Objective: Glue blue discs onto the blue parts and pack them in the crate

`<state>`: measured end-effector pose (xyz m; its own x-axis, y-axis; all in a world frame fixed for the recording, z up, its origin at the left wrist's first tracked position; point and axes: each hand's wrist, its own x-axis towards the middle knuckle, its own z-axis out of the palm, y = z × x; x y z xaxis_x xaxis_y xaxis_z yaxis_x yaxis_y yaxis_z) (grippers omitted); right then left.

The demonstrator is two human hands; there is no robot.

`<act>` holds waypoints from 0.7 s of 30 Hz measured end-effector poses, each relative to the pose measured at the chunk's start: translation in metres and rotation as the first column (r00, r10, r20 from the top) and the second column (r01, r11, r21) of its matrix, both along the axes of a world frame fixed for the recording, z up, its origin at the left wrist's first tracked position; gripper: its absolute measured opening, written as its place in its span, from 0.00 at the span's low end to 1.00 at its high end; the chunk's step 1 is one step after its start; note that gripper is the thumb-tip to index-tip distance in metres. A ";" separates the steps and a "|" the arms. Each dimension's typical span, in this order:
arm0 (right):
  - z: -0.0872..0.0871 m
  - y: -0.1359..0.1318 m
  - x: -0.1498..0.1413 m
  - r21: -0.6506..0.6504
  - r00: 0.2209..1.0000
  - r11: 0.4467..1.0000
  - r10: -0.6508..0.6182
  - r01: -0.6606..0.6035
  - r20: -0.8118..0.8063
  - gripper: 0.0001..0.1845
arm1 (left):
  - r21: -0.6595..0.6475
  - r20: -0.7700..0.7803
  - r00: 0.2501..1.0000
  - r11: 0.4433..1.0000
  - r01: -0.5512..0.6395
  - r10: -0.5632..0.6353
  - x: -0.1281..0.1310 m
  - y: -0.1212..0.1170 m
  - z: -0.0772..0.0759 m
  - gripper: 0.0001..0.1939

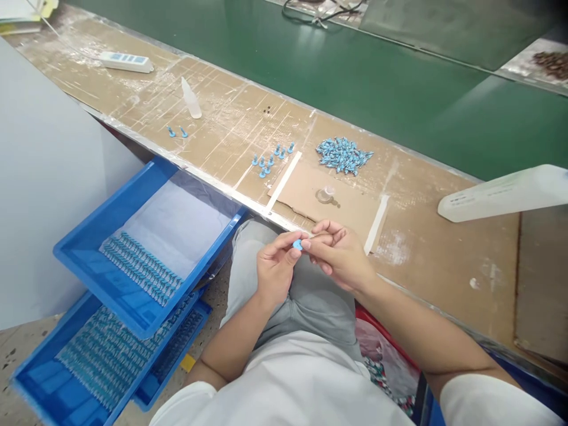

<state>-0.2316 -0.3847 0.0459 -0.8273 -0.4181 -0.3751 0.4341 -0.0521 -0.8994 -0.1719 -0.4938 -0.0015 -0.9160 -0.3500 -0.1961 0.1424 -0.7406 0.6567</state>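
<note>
Over my lap at the table's front edge, a small blue plastic piece (297, 244) with a rounded head is pinched in my left hand (277, 269), between thumb and fingers. My right hand (344, 254) meets it from the right, its thumb and forefinger closed at the same piece; its other fingers are curled. Whether the right fingertips hold a second small part is hidden. Just beyond the hands lies a cardboard sheet (355, 207) bearing a small clear cap (327, 191) in a wet spot. Behind it is a pile of small blue parts (344, 155).
Several blue pieces (270, 161) stand left of the cardboard, two more (177, 132) farther left. A dropper bottle (190, 99), a power strip (126, 61) and a large white bottle (501, 192) are on the table. Blue trays (153, 331) with rows of parts are stacked at lower left.
</note>
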 end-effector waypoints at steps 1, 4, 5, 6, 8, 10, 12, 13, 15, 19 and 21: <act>0.001 0.000 0.004 -0.004 1.000 1.000 0.015 -0.016 -0.014 0.24 | 0.017 0.000 1.000 1.000 -0.015 0.015 0.000 0.001 0.000 0.13; 0.005 0.008 -0.002 0.107 0.981 0.993 0.074 -0.055 -0.178 0.20 | 0.079 0.002 1.000 0.997 -0.024 0.024 -0.001 -0.003 0.001 0.14; 0.005 0.014 -0.013 0.185 0.954 0.983 0.049 0.006 -0.294 0.19 | 0.102 0.008 1.000 0.995 -0.022 0.022 -0.002 -0.005 0.001 0.14; 0.003 0.021 -0.028 0.262 0.901 0.958 0.008 0.118 -0.433 0.18 | 0.123 0.023 1.000 0.992 -0.023 0.021 -0.002 -0.008 0.002 0.15; -0.007 0.041 -0.070 0.391 0.717 0.810 -0.052 0.438 -0.696 0.18 | 0.158 0.070 0.997 0.987 -0.035 0.024 -0.003 -0.014 0.004 0.16; -0.025 0.063 -0.119 0.543 0.658 0.599 0.036 0.588 -0.752 0.17 | 0.185 0.114 0.993 0.982 -0.047 0.026 -0.003 -0.018 0.005 0.16; -0.046 0.083 -0.162 0.683 0.717 0.470 0.140 0.559 -0.683 0.17 | 0.206 0.137 0.990 0.977 -0.046 0.017 -0.002 -0.020 0.004 0.16; -0.056 0.091 -0.178 0.717 0.733 0.442 0.173 0.539 -0.658 0.19 | 0.214 0.143 0.990 0.976 -0.040 0.009 -0.001 -0.020 0.003 0.16; -0.070 0.100 -0.199 0.756 0.756 0.438 0.223 0.487 -0.616 0.20 | 0.223 0.153 0.988 0.975 -0.024 -0.010 0.000 -0.019 0.001 0.15; -0.081 0.101 -0.207 0.775 0.764 0.435 0.253 0.459 -0.594 0.19 | 0.225 0.167 0.985 0.974 0.006 -0.044 0.001 -0.017 -0.004 0.15; -0.082 0.101 -0.204 0.776 0.736 0.399 0.290 0.488 -0.612 0.17 | 0.223 0.174 0.983 0.975 0.013 -0.053 0.001 -0.017 -0.006 0.16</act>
<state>-0.4354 -0.2836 -0.0359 -0.9889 -0.0806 0.1247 -0.1282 0.8874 -0.4428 -0.1710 -0.5110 -0.0070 -0.8698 -0.2502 -0.4252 0.0116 -0.8720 0.4894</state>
